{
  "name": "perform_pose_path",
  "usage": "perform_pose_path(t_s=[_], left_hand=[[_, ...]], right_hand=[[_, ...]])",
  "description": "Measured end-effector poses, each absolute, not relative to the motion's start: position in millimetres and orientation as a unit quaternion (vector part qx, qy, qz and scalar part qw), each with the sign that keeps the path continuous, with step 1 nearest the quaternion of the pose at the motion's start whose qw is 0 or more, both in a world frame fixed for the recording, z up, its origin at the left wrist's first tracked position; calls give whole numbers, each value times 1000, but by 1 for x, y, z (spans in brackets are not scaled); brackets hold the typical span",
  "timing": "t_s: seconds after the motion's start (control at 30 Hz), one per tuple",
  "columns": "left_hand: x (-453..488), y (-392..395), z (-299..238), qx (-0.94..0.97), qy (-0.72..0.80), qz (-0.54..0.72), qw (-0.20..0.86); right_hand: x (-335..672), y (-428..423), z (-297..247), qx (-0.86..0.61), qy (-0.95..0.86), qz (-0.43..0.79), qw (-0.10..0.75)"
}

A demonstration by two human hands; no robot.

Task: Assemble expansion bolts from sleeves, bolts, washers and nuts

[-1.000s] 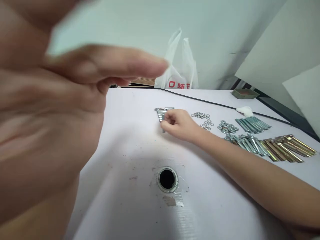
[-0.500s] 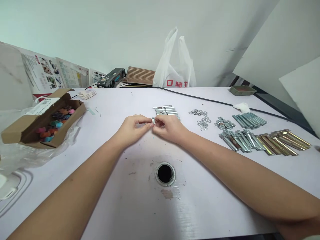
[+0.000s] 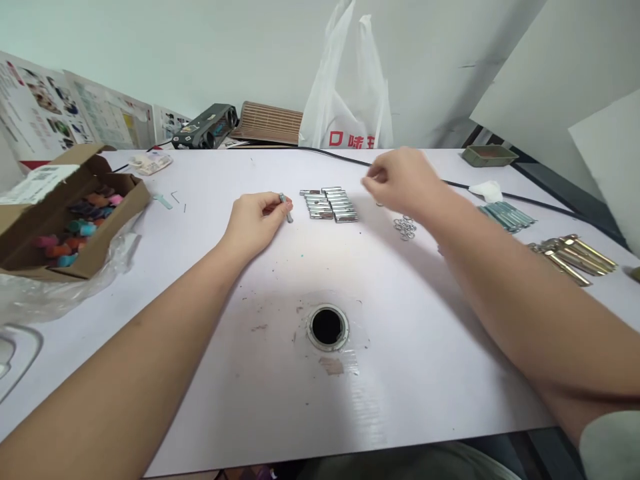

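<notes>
Between the thumb and fingers of my left hand [image 3: 257, 217] stands a slim silver bolt [image 3: 287, 209], held nearly upright over the white table. Just right of it lie two columns of silver metal sleeves [image 3: 330, 205]. My right hand [image 3: 403, 180] hovers above the washers, its fingers curled together in a pinch. Whether anything sits in that pinch I cannot make out. A pile of thin ring washers [image 3: 405, 228] shows below this hand; another washer [image 3: 379, 204] peeks out near its fingertips. My right forearm hides the nuts and part of the bolts.
Blue-grey studs [image 3: 509, 217] and brass-coloured anchor bolts [image 3: 575, 257] lie at the right. A round hole [image 3: 327, 327] opens in the table [image 3: 250, 400]. On the left is a cardboard box [image 3: 100, 247] of colourful pieces. A black cable [image 3: 345, 159] runs along the back, before a plastic bag [image 3: 345, 100].
My right hand has left the bolt and moved right and away from me, over the washers. My left hand keeps the bolt and has shifted slightly left. The view has tipped downward.
</notes>
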State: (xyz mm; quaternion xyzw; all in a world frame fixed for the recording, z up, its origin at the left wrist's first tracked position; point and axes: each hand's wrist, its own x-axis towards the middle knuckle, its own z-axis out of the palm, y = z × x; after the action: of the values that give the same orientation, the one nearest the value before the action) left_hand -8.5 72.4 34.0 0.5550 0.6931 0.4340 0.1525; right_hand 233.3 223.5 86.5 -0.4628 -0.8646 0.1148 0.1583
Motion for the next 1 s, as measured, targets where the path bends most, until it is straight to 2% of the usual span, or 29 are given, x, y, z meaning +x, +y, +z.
perform_pose_path(t_s=[0.1,0.2,0.3,0.47,0.63,0.7,0.83,0.93,1.0], left_hand=[[-13,79,29,556,693,428,164],[-13,77,26,582,690,404,147],[-12,74,26,625,663,389,133],[-12,72,29,644,669,354,114],[-14,70,31,611,674,366,196],[-16,70,30,594,672,380,226],[-17,74,26,595,671,376,232],[-17,75,24,603,670,366,231],[-16,75,24,607,670,362,226]], right_hand=[[258,250,88,-564,-817,89,82],[267,262,80,-572,-811,120,21],[263,266,73,-589,-799,122,4],[256,265,73,-603,-781,160,21],[262,257,85,-612,-760,215,41],[262,252,90,-607,-749,253,83],[251,245,87,-514,-721,426,187],[241,237,78,-496,-705,480,162],[238,231,73,-498,-724,459,130]])
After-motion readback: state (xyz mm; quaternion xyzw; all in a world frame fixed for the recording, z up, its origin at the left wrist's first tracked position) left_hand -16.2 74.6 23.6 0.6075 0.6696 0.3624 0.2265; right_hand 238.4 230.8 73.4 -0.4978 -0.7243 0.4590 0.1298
